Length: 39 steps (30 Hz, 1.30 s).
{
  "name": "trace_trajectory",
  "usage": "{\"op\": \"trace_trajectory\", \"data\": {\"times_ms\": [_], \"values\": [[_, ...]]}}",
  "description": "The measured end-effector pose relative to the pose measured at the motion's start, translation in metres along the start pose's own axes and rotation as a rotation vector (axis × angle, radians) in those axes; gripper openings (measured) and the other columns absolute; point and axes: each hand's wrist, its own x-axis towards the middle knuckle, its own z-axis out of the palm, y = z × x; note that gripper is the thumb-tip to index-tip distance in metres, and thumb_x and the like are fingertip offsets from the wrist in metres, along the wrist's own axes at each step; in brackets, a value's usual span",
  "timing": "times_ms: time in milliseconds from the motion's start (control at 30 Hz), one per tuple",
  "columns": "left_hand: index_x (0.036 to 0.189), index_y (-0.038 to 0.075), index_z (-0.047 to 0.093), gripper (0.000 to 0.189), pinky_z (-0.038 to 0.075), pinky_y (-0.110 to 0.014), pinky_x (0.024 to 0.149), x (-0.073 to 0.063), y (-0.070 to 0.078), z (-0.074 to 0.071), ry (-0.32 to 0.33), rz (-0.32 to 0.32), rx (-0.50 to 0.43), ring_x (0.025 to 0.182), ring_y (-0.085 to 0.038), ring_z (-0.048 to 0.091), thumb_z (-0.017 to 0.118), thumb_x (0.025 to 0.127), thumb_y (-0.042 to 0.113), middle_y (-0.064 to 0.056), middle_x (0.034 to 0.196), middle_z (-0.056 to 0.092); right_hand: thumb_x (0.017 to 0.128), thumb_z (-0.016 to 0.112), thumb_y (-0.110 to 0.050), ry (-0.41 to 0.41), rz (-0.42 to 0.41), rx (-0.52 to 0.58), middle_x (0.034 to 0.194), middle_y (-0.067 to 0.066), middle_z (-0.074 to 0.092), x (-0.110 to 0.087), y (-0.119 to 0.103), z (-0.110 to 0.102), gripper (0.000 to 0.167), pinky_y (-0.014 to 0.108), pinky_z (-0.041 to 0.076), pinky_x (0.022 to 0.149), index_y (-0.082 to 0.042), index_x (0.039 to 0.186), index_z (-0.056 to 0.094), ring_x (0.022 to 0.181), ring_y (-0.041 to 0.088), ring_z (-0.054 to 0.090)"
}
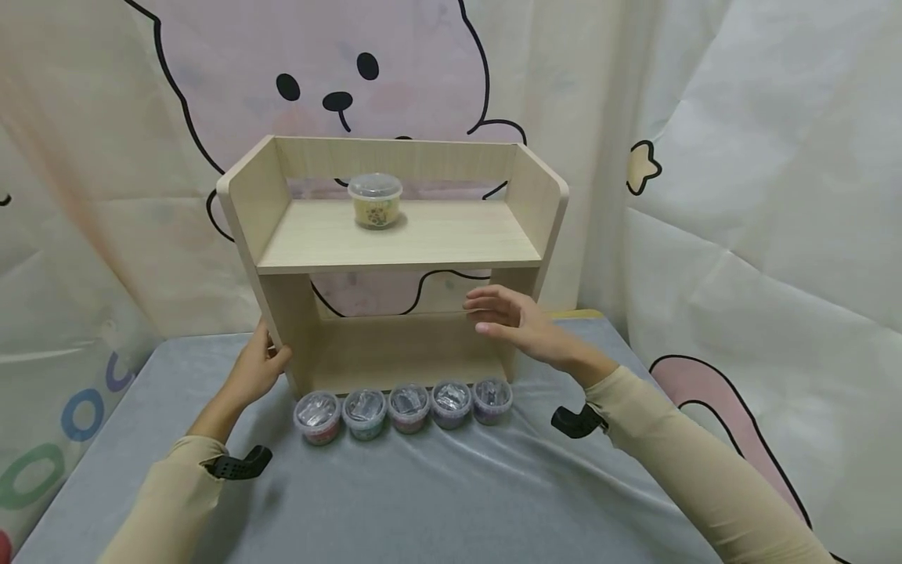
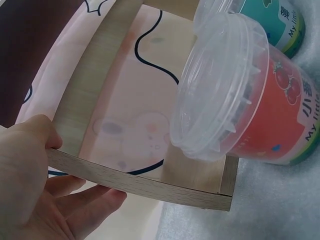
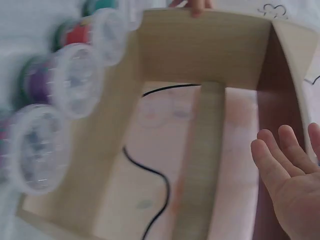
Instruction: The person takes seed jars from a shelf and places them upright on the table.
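Note:
A pale wooden two-tier shelf (image 1: 395, 235) stands on the cloth-covered table. My left hand (image 1: 255, 368) grips the edge of its left side panel; in the left wrist view the thumb lies on one side and the fingers on the other. My right hand (image 1: 517, 321) is before the right part of the lower compartment, its fingers extended and holding nothing. On the upper board sits a lidded tub (image 1: 376, 202) with yellow contents. Several more clear-lidded tubs stand in a row before the shelf, among them a red one (image 2: 270, 107) at the left end and a teal one (image 2: 270, 17).
Grey-blue cloth (image 1: 423, 493) covers the table. Behind it hangs a printed curtain (image 1: 564, 70) with a cartoon animal, and another curtain (image 1: 775, 235) hangs at the right. The row of tubs lies close along the shelf's front edge.

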Motion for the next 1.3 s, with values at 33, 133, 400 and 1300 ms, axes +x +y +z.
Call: {"op": "trace_trajectory", "data": {"times_ms": [33, 133, 400, 1300], "values": [[0.157, 0.012, 0.017, 0.061, 0.06, -0.053, 0.08, 0.0, 0.0, 0.0, 0.0, 0.002, -0.003, 0.122, -0.058, 0.056, 0.043, 0.102, 0.011, -0.038, 0.146, 0.042, 0.098, 0.06, -0.01, -0.001, -0.014, 0.005, 0.147, 0.022, 0.052, 0.003, -0.005, 0.0, 0.05, 0.027, 0.05, 0.106, -0.001, 0.145, 0.044, 0.139, 0.038, 0.05], [0.158, 0.012, 0.016, 0.062, 0.06, -0.053, 0.08, 0.0, 0.001, -0.001, 0.0, 0.003, -0.011, 0.123, -0.059, 0.055, 0.043, 0.102, 0.01, -0.038, 0.147, 0.041, 0.099, 0.06, -0.011, 0.0, -0.036, 0.007, 0.146, 0.021, 0.053, 0.011, -0.021, 0.001, 0.05, 0.027, 0.05, 0.106, -0.001, 0.145, 0.045, 0.139, 0.038, 0.05], [0.157, 0.01, 0.016, 0.061, 0.06, -0.056, 0.082, 0.0, 0.0, 0.003, -0.012, -0.01, -0.027, 0.122, -0.06, 0.054, 0.042, 0.102, 0.008, -0.041, 0.145, 0.041, 0.102, 0.051, -0.015, -0.022, -0.007, 0.115, 0.15, 0.02, 0.05, 0.034, -0.041, -0.006, 0.052, 0.035, 0.046, 0.114, 0.0, 0.15, 0.037, 0.139, 0.033, 0.052], [0.155, 0.006, 0.018, 0.06, 0.059, -0.051, 0.081, 0.002, 0.001, 0.0, -0.005, 0.009, -0.032, 0.122, -0.06, 0.054, 0.042, 0.1, 0.006, -0.041, 0.143, 0.042, 0.103, 0.053, -0.013, 0.184, 0.038, 0.374, 0.16, 0.02, 0.036, 0.127, -0.076, 0.002, 0.053, 0.046, 0.031, 0.125, -0.008, 0.153, 0.036, 0.151, 0.037, 0.033]]}}
